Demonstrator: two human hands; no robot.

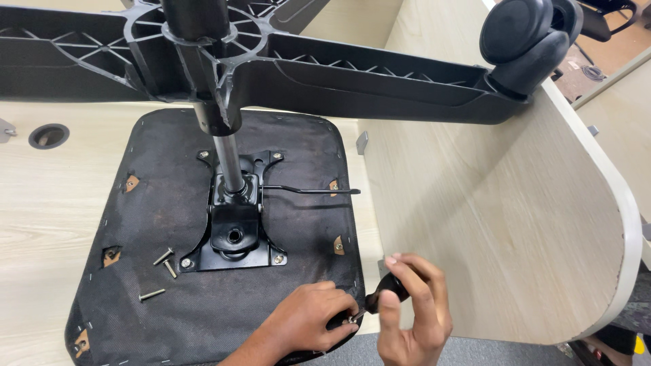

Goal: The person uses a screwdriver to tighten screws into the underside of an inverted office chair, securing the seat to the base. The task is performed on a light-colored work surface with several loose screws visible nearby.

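At the far left of the frame, a round cable hole (48,135) sits in the pale wooden desk (41,203). To its right an upturned chair seat (169,298), covered in black fabric, lies flat on the desk and fills the lower middle of the picture. Three loose bolts (163,257) rest on the fabric left of centre, two close together and one a little lower. Just right of them a black metal mounting plate (234,234) is fixed to the seat, with a thin lever (312,191) running out to the right. A gas cylinder (229,163) rises from the plate to the black star base (325,74), which spans the top of the frame and ends in a caster wheel (525,41) at the upper right.

At the bottom centre, the left hand (308,322) lies on the near right corner of the seat, its fingers curled and pinching a small silvery screw or bit (352,317) at the fingertips. Just right of it, the right hand (413,308) is wrapped around the black handle of a screwdriver (386,291), whose tip points left toward the left hand's fingertips; whether tip and screw touch cannot be told. Behind both hands a curved wooden divider panel (502,224) stands upright along the right side.
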